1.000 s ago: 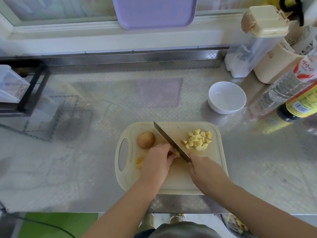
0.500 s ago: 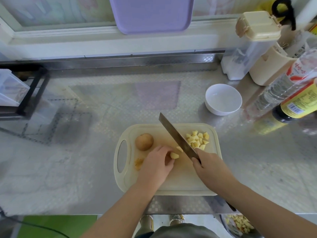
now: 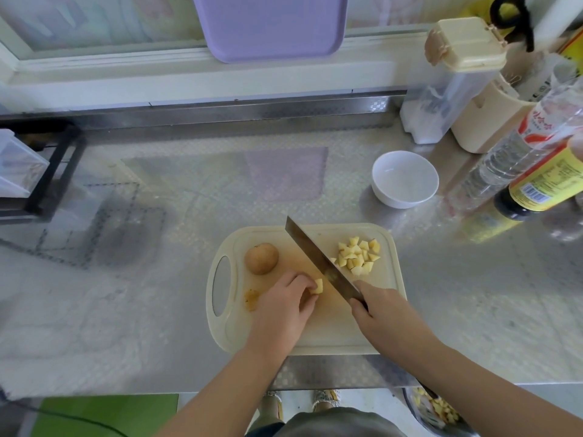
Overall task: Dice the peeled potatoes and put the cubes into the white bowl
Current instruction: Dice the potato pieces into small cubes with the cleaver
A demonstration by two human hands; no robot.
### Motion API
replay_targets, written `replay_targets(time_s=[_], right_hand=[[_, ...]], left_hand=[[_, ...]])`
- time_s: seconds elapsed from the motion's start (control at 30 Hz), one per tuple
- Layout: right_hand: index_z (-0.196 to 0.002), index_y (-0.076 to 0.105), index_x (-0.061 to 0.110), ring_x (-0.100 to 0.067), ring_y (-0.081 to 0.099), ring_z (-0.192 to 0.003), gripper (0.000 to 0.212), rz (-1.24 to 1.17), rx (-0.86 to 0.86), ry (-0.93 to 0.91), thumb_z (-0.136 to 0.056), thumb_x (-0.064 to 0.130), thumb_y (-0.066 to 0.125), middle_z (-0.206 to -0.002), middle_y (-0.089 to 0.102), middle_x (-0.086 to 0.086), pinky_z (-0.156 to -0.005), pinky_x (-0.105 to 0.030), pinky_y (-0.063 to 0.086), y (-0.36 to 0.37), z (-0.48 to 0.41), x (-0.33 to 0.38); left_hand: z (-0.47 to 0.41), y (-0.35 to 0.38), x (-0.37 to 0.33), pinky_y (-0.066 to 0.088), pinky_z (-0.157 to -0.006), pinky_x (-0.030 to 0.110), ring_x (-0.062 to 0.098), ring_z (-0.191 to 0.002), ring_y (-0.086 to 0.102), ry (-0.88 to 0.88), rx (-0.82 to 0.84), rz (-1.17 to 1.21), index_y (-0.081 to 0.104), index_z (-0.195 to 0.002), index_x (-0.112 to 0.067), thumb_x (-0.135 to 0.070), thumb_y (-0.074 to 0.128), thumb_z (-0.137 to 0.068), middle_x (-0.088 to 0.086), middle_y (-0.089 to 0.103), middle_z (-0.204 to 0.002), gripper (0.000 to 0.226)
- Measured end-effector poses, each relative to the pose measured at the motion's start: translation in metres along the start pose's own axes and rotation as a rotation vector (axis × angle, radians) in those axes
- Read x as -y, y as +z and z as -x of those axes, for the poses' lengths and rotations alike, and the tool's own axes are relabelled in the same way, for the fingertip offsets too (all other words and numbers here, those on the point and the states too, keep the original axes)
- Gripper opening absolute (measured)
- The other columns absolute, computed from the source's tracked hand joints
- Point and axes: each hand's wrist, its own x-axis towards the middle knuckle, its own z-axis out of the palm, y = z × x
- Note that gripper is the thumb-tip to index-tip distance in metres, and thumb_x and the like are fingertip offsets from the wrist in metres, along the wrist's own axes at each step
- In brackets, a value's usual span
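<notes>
A cream cutting board (image 3: pixel 328 337) lies at the counter's front edge. My left hand (image 3: pixel 282 305) holds a small potato piece (image 3: pixel 318 286) against the board with curled fingers. My right hand (image 3: pixel 383 313) grips the handle of a cleaver (image 3: pixel 318 261), whose blade slants up and left just right of that piece. A heap of potato cubes (image 3: pixel 358 255) lies on the board's far right part. A whole round potato (image 3: pixel 262 258) sits on the board's far left part. The white bowl (image 3: pixel 404 179) stands empty on the counter beyond the board, to the right.
Bottles (image 3: pixel 536 181) and a clear lidded container (image 3: pixel 448 86) crowd the back right corner. A black rack (image 3: pixel 47 171) stands at the left. A purple tray (image 3: pixel 271 25) leans on the sill. A scrap of peel (image 3: pixel 251 299) lies on the board.
The cleaver has lifted off the potato piece and shifted slightly right. My left hand has drawn back a little, so the small piece now shows at its fingertips.
</notes>
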Motion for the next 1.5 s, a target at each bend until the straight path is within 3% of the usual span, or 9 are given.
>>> replay_targets(time_s=[0.13,0.33,0.83,1.03,1.23,1.5], right_hand=[[-0.093,0.047,0.033,-0.014,0.059,-0.062,0.015,0.034,0.001,-0.028,-0.104,0.034,0.038,-0.071,0.058,0.004,-0.063,-0.036,0.056,0.002,0.002,-0.002],[-0.095,0.042,0.038,-0.013,0.057,-0.059,0.013,0.09,0.014,-0.089,-0.105,0.033,0.036,-0.069,0.057,0.006,-0.06,-0.035,0.055,0.002,0.006,-0.005],[-0.1,0.052,0.029,-0.015,0.06,-0.064,0.018,0.105,0.085,-0.078,-0.105,0.034,0.036,-0.075,0.06,0.004,-0.066,-0.039,0.058,0.003,-0.005,-0.004],[-0.109,0.052,0.024,-0.018,0.062,-0.077,0.019,0.179,0.105,-0.072,-0.104,0.033,0.036,-0.088,0.062,0.0,-0.075,-0.039,0.056,0.007,-0.017,0.002],[-0.106,0.052,0.024,-0.02,0.061,-0.077,0.018,0.143,0.077,-0.033,-0.104,0.033,0.036,-0.085,0.059,0.001,-0.072,-0.038,0.054,0.009,-0.014,0.002],[-0.095,0.054,0.027,-0.016,0.061,-0.068,0.017,0.044,0.042,0.023,-0.102,0.032,0.04,-0.078,0.062,0.003,-0.069,-0.043,0.058,-0.004,-0.014,-0.007]], left_hand=[[-0.001,0.001,-0.003,0.053,-0.065,0.027,0.005,-0.076,0.06,-0.042,-0.03,0.04,0.065,-0.094,-0.019,-0.019,0.07,-0.086,-0.012,0.061,-0.093,0.009],[-0.005,0.001,0.001,0.054,-0.064,0.03,0.007,-0.076,0.061,0.032,-0.022,-0.007,0.066,-0.093,-0.017,-0.015,0.071,-0.086,-0.008,0.061,-0.101,0.009],[-0.007,-0.002,0.008,0.055,-0.064,0.029,0.01,-0.078,0.064,0.168,-0.002,-0.061,0.068,-0.094,-0.015,-0.02,0.062,-0.091,-0.006,0.062,-0.101,0.008],[-0.007,0.0,0.01,0.053,-0.06,0.029,0.008,-0.075,0.061,0.166,0.002,-0.064,0.067,-0.092,-0.015,-0.023,0.059,-0.093,-0.007,0.06,-0.097,0.012],[-0.004,-0.001,0.009,0.054,-0.062,0.028,0.009,-0.077,0.062,0.167,-0.006,-0.045,0.064,-0.091,-0.014,-0.017,0.064,-0.09,-0.007,0.058,-0.106,0.003],[0.0,-0.003,0.012,0.049,-0.051,0.026,0.005,-0.063,0.054,0.053,-0.076,-0.099,0.062,-0.086,-0.019,-0.029,0.069,-0.088,-0.012,0.059,-0.085,0.013]])
